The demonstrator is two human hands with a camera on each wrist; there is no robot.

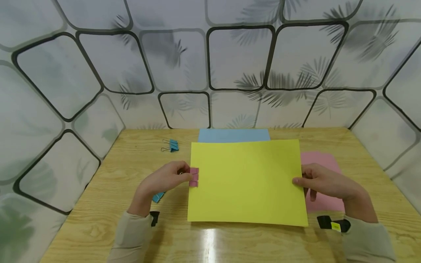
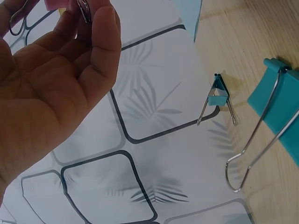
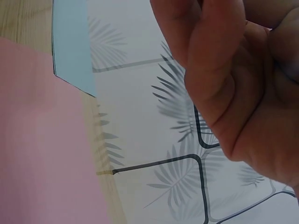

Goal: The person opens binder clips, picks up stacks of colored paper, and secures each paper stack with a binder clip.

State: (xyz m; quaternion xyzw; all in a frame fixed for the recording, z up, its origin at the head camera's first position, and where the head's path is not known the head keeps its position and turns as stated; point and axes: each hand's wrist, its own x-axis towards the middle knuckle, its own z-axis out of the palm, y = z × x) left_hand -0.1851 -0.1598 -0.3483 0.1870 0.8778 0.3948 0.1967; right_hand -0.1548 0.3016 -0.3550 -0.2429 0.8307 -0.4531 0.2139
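Note:
A yellow sheet of paper (image 1: 246, 182) is held up above the table between both hands. On its left edge sits a pink binder clip (image 1: 194, 177), whose wire handles show in the left wrist view. My left hand (image 1: 167, 178) pinches that clip with thumb and fingers. At the sheet's right edge my right hand (image 1: 323, 181) grips the paper, thumb in front and fingers behind. In the right wrist view the right hand (image 3: 233, 70) shows curled fingers, and the yellow paper is out of sight there.
A blue sheet (image 1: 233, 135) lies behind the yellow one, a pink sheet (image 1: 323, 164) to the right. One teal binder clip (image 1: 173, 145) rests at the table's back left; another teal clip (image 1: 158, 197) lies partly behind the left hand. A patterned wall covering (image 1: 184, 65) surrounds the wooden table (image 1: 108, 204).

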